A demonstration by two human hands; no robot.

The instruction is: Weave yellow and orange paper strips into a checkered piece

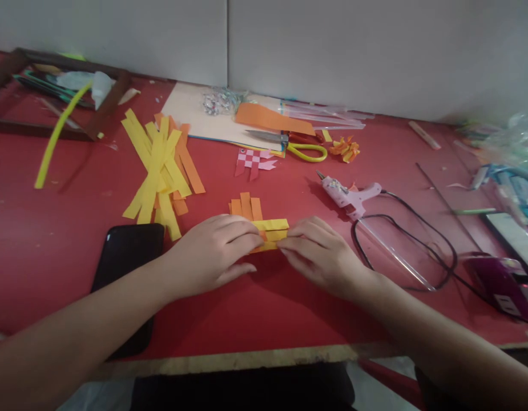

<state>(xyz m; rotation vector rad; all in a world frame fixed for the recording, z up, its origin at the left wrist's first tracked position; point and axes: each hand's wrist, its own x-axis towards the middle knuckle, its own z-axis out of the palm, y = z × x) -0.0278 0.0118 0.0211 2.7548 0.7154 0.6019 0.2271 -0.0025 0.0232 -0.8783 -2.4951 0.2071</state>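
A small weave of orange and yellow paper strips (261,220) lies on the red table (53,251), near its front edge. My left hand (212,252) rests on the weave's left side, fingers curled and pressing on the strips. My right hand (319,254) is at the weave's right end, fingertips pinched on a yellow strip. Much of the weave is hidden under both hands. A loose pile of yellow and orange strips (161,168) lies to the upper left.
A black phone (127,268) sits under my left forearm. A pink glue gun (351,195) with a black cord lies to the right. Yellow-handled scissors (291,145), a pink woven piece (253,161), paper sheets (190,111) and a wooden frame (105,105) lie farther back.
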